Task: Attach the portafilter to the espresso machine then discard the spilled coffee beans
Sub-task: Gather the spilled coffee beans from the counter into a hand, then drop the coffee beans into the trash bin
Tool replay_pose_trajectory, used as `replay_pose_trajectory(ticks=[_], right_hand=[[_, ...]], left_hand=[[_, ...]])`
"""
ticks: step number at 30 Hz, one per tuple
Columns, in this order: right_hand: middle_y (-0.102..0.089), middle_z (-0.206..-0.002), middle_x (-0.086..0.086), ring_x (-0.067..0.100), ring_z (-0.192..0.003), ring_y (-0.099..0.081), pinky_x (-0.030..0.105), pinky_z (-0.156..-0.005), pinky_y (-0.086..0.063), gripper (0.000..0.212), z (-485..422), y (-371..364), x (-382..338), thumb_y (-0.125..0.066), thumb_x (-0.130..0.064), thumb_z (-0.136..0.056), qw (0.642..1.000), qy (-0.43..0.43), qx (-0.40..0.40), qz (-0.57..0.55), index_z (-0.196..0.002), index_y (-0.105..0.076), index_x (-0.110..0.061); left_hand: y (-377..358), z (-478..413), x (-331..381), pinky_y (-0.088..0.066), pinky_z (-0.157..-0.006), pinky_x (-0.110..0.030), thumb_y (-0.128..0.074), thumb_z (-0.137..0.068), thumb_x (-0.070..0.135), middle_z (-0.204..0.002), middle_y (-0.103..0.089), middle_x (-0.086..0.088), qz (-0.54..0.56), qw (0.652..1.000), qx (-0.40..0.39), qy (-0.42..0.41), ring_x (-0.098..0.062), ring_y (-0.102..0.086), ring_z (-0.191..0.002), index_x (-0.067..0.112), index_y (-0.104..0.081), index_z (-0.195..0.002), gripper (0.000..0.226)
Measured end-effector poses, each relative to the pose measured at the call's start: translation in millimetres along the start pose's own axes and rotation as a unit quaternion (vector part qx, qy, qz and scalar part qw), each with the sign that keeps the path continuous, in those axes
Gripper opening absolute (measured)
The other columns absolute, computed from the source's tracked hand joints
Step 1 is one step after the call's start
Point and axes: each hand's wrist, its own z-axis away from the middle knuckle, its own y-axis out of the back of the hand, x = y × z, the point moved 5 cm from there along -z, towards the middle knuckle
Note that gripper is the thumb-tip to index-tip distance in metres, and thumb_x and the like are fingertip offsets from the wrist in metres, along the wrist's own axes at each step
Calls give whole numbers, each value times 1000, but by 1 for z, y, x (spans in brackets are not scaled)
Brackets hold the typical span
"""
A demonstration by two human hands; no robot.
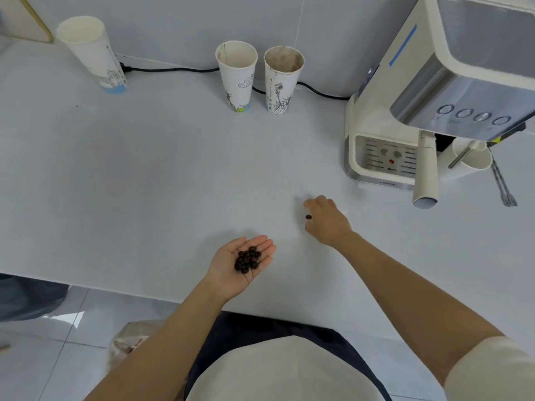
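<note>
My left hand [240, 263] is held palm up over the white counter near its front edge, cupping several dark coffee beans [247, 259]. My right hand [325, 219] hovers further right, palm down, fingers curled around a single bean [308, 217] lying on the counter between thumb and fingers; whether it touches the bean I cannot tell. The cream and steel espresso machine [428, 91] stands at the right, with the portafilter's cream handle [425, 172] sticking out from under its head toward me.
Three tall paper cups stand along the back wall: one far left [92, 53], two near the middle [237, 73] [282, 79]. A black power cable [173, 70] runs behind them. A white cup [474, 160] and a fork [502, 183] sit right of the machine.
</note>
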Motion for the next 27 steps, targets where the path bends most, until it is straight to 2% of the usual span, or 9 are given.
replay_pose_trajectory(ticks=[3, 8, 10, 12, 15, 17, 20, 24, 27], right_hand=[[-48, -114, 20, 33, -101, -47, 35, -67, -37, 26, 2, -7, -11, -38, 5, -87, 1000, 19, 6, 11, -111, -47, -1], [-51, -102, 22, 35, -89, -55, 33, -65, -34, 23, 12, -18, -25, -36, 7, -88, 999, 14, -3, 33, -105, -49, 0], [-47, -90, 19, 30, -82, -50, 32, -65, -34, 17, 17, -20, -37, -38, 3, -88, 999, 36, -23, -7, -95, -51, -4], [-54, -88, 19, 28, -79, -51, 28, -66, -35, 13, 24, -17, -58, -44, 2, -86, 993, 87, -19, -82, -92, -56, 0], [-62, -88, 17, 19, -70, -49, 12, -58, -36, 11, 43, -6, -101, -52, 2, -83, 967, 168, 7, -193, -90, -61, 2], [-63, -86, 16, 14, -69, -48, 8, -58, -37, 9, 56, -4, -129, -55, 4, -82, 948, 212, 7, -238, -87, -62, 1], [-67, -92, 15, 7, -67, -49, 5, -63, -39, 10, 68, -8, -158, -55, 6, -81, 929, 245, -6, -279, -86, -62, 1], [-64, -95, 13, 9, -75, -50, 0, -65, -37, 14, 78, -12, -184, -56, 5, -82, 914, 280, -20, -292, -91, -65, 0], [-59, -86, -3, -1, -71, -50, -2, -68, -39, 17, 85, -13, -196, -56, 6, -81, 895, 292, -17, -336, -89, -67, -4]], left_hand=[[8, 6, -2, -59, -61, -35, -30, -95, 19, -80, -75, -18, 18, 1000, 10, -2, -29, -64, -89, -6, -71, -77, 51], [24, 17, -5, -59, -60, -36, -30, -95, 19, -84, -72, -18, 49, 999, 15, -10, -28, -73, -70, -6, -66, -87, 44], [31, 18, -3, -59, -60, -36, -31, -95, 19, -83, -73, -19, 70, 997, 17, -20, -28, -73, -70, -6, -69, -83, 47], [37, 18, -1, -59, -60, -36, -31, -95, 19, -81, -74, -19, 87, 995, 17, -33, -28, -73, -71, -6, -70, -81, 48], [41, 20, 4, -60, -63, -36, -31, -95, 20, -81, -74, -19, 111, 992, 17, -57, -27, -73, -74, -5, -66, -88, 44], [45, 23, 10, -60, -65, -36, -32, -95, 20, -80, -75, -18, 138, 987, 9, -83, -25, -73, -72, -4, -70, -81, 48], [51, 34, 18, -60, -58, -26, -31, -94, 20, -70, -75, -9, 147, 980, 3, -131, -18, -72, -65, 3, -75, -66, 54], [59, 54, 22, -57, -54, -22, -31, -94, 21, -62, -73, -4, 176, 967, 4, -185, -15, -71, -61, 7, -73, -57, 58], [70, 69, 20, -57, -58, -23, -30, -94, 22, -62, -72, -3, 204, 952, 7, -226, -16, -71, -65, 9, -72, -54, 59]])
